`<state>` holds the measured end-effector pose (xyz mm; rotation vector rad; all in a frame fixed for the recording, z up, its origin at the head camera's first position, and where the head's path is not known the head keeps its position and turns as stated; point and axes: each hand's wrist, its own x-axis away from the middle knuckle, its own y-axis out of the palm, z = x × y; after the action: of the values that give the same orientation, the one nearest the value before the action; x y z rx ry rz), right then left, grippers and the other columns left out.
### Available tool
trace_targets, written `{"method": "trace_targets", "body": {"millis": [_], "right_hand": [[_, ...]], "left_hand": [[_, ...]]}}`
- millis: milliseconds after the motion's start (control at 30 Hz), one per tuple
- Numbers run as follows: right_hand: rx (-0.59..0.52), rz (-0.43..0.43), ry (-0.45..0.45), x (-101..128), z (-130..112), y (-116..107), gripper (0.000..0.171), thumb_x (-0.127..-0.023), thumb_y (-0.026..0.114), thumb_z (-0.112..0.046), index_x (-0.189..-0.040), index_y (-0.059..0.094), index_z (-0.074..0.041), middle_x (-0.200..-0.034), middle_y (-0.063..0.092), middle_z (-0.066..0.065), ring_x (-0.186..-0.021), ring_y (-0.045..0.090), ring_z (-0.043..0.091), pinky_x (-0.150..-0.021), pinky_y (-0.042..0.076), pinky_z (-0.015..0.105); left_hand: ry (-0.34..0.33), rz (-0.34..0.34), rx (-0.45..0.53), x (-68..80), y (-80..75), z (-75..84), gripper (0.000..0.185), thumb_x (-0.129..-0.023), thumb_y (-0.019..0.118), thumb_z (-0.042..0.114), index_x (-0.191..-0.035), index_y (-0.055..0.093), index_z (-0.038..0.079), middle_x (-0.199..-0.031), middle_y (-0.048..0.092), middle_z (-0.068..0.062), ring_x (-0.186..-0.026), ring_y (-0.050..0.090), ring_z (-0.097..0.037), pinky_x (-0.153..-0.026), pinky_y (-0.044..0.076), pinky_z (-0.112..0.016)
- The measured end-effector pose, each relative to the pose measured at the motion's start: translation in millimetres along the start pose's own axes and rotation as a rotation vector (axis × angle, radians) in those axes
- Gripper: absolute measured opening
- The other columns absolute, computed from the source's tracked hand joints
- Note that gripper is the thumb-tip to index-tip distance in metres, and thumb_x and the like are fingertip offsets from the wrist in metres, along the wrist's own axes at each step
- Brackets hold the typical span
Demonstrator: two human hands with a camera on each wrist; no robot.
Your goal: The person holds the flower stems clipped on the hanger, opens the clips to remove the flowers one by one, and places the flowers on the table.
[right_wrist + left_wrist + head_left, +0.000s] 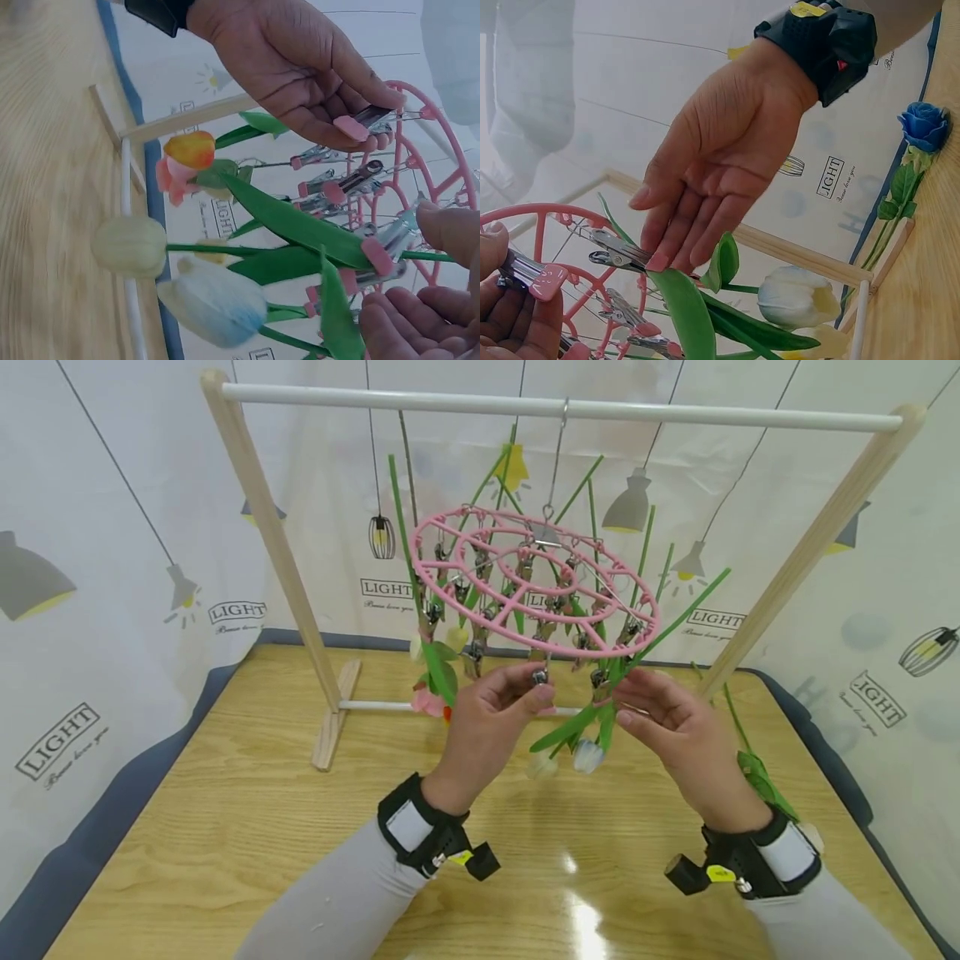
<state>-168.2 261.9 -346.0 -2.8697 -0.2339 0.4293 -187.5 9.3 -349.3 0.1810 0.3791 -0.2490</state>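
A round pink hanger [517, 610] with several metal clips hangs by a hook from a white bar. My left hand [487, 718] pinches one metal clip with pink tips [367, 120] between thumb and fingers; no flower is in that clip. At the hanger's right side, my right hand [675, 727] has its fingers extended beside another clip [622, 247], thumb apart from them. This clip grips the green stem and leaves of a white-and-blue tulip [588, 756], which hangs head down. Beside it hangs a cream tulip [129, 247].
Other flowers, among them an orange-yellow one [190, 150] and a pink one [427, 702], hang at the hanger's left. The wooden rack's legs [336, 718] stand on the table [225, 835]. A blue rose [924, 126] lies on the right of the table.
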Motion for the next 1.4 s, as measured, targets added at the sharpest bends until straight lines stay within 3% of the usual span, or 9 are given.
{"method": "trace_targets", "body": {"millis": [333,567,733,833,1033,1100,1267,1400], "right_hand": [[-0.071,-0.018,0.078,-10.7,21.5,29.9,0.043,-0.104,0.066,-0.022,-0.142,0.055,-0.005,-0.128,0.067,-0.001,-0.120,0.066,0.008,-0.100,0.055,0.019],[-0.138,0.016,0.151,-16.5,38.8,50.7,0.033,-0.101,0.071,-0.023,-0.128,0.066,-0.006,-0.134,0.066,-0.006,-0.116,0.066,0.009,-0.100,0.054,0.023],[-0.206,0.024,0.134,-16.2,47.1,58.5,0.026,-0.101,0.071,-0.020,-0.122,0.069,-0.006,-0.119,0.073,-0.007,-0.111,0.068,0.010,-0.097,0.056,0.026],[-0.236,0.023,0.112,-14.9,50.4,60.6,0.025,-0.102,0.069,-0.017,-0.123,0.069,-0.003,-0.111,0.075,-0.007,-0.109,0.069,0.010,-0.095,0.057,0.027],[-0.242,0.020,0.089,-13.6,51.9,63.1,0.016,-0.101,0.069,-0.015,-0.115,0.074,-0.008,-0.102,0.076,-0.009,-0.100,0.070,0.008,-0.088,0.058,0.027],[-0.238,0.016,0.085,-13.7,51.4,63.8,0.014,-0.101,0.070,-0.014,-0.113,0.074,-0.009,-0.101,0.076,-0.009,-0.098,0.070,0.008,-0.087,0.058,0.027],[-0.233,-0.009,0.060,-12.9,48.9,65.1,0.015,-0.101,0.069,-0.013,-0.114,0.074,-0.006,-0.103,0.076,-0.007,-0.098,0.072,0.009,-0.088,0.059,0.026],[-0.224,-0.023,0.041,-11.1,47.6,65.8,0.016,-0.102,0.069,-0.013,-0.114,0.072,-0.002,-0.102,0.076,-0.005,-0.097,0.072,0.010,-0.088,0.060,0.027]], "left_hand": [[-0.004,-0.011,-0.001,1.1,-0.4,1.7,0.033,-0.102,0.068,0.013,-0.133,0.066,0.003,-0.120,0.070,-0.021,-0.104,0.071,-0.015,-0.096,0.061,-0.047],[-0.012,0.001,-0.052,1.7,-0.4,2.2,0.033,-0.102,0.069,0.017,-0.133,0.067,0.005,-0.120,0.072,-0.017,-0.105,0.071,-0.015,-0.093,0.062,-0.035],[-0.017,0.005,-0.050,1.6,-1.4,1.2,0.033,-0.102,0.069,0.018,-0.133,0.068,0.007,-0.117,0.073,-0.017,-0.103,0.071,-0.012,-0.091,0.061,-0.030],[-0.009,0.004,-0.060,1.4,-2.8,0.0,0.032,-0.102,0.069,0.018,-0.133,0.068,0.008,-0.117,0.073,-0.016,-0.102,0.070,-0.011,-0.090,0.061,-0.032],[0.020,0.009,-0.066,1.3,-5.3,-0.7,0.036,-0.103,0.068,0.018,-0.137,0.066,0.009,-0.122,0.072,-0.017,-0.105,0.071,-0.014,-0.097,0.059,-0.050],[0.030,0.015,-0.078,1.5,-6.1,-0.6,0.039,-0.103,0.068,0.019,-0.141,0.064,0.011,-0.123,0.072,-0.016,-0.107,0.071,-0.017,-0.098,0.059,-0.047],[0.121,0.049,-0.171,2.6,-6.5,-1.1,0.045,-0.103,0.067,0.016,-0.146,0.059,0.009,-0.127,0.069,-0.014,-0.116,0.068,-0.025,-0.100,0.058,-0.032],[0.278,0.112,-0.302,3.7,-4.4,-0.7,0.048,-0.099,0.071,0.009,-0.145,0.058,0.004,-0.137,0.062,-0.015,-0.125,0.062,-0.027,-0.109,0.052,-0.037]]}}
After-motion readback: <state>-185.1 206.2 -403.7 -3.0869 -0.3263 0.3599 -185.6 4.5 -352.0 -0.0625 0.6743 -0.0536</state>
